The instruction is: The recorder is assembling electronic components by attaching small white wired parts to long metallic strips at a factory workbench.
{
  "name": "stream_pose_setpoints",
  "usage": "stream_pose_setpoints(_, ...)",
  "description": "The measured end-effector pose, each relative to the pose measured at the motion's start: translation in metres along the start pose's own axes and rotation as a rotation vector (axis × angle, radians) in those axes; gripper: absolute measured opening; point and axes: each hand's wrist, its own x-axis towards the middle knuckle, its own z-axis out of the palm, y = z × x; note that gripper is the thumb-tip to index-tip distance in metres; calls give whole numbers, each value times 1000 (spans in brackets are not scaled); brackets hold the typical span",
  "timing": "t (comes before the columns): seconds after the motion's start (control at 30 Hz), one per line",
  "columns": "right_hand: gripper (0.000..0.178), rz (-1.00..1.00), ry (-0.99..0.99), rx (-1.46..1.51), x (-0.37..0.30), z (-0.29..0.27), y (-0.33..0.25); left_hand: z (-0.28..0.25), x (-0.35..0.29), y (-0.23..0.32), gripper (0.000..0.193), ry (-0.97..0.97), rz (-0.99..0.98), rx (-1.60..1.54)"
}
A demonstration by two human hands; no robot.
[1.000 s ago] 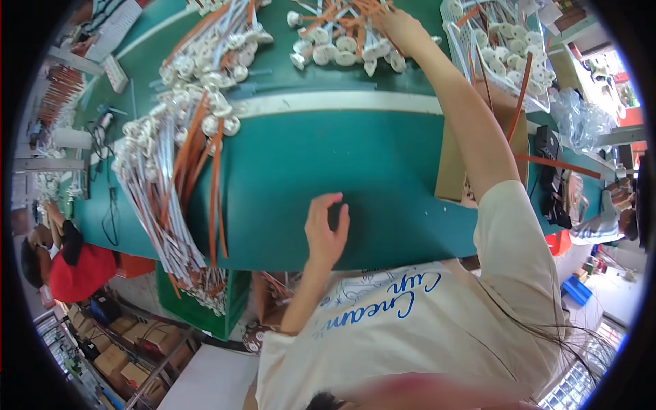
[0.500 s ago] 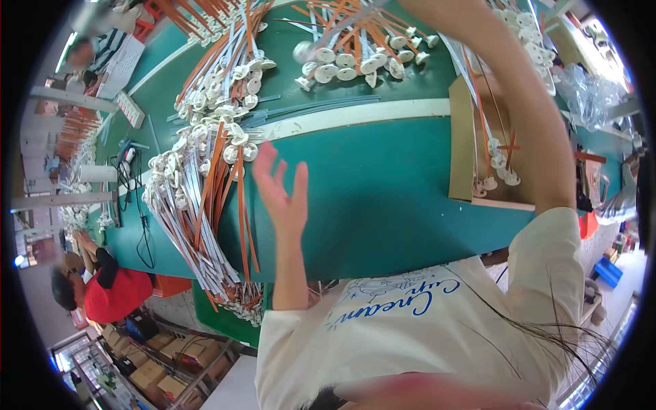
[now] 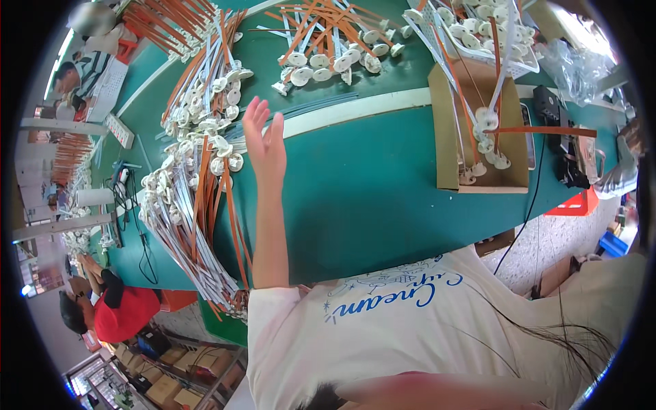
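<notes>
My left hand [image 3: 266, 147] is raised over the green table, its fingers apart and nothing in them. Beside it lies a long heap of white plastic discs [image 3: 229, 162] fixed to flat silver and orange-brown strips [image 3: 195, 229]. My right hand is out of view; only the right sleeve [image 3: 601, 294] shows at the lower right. An open cardboard box [image 3: 447, 147] on the right of the table holds several disc-ended strips [image 3: 482, 140] standing up in it. One orange-brown strip [image 3: 547, 130] juts sideways over the box's right wall.
More disc-ended strips [image 3: 320, 61] lie at the far middle. A white basket [image 3: 529, 65] full of discs stands behind the box. Black cables [image 3: 142, 232] lie at left, and dark equipment [image 3: 567, 137] sits at right. A person in red [image 3: 126, 307] works at far left.
My right arm has left its reach across the far table and gone out of view. A pale strip with a disc now stands in the box. My left hand has shifted slightly left and up.
</notes>
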Motion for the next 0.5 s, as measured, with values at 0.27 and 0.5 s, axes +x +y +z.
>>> stream_pose_setpoints(0.27, 23, -451, 600, 213, 127, 169, 19, 24, 115, -73, 43, -87, 532, 672)
stream_pose_setpoints(0.5, 47, -122, 237, 826, 141, 91, -59, 31, 56, 6, 18, -92, 217, 281)
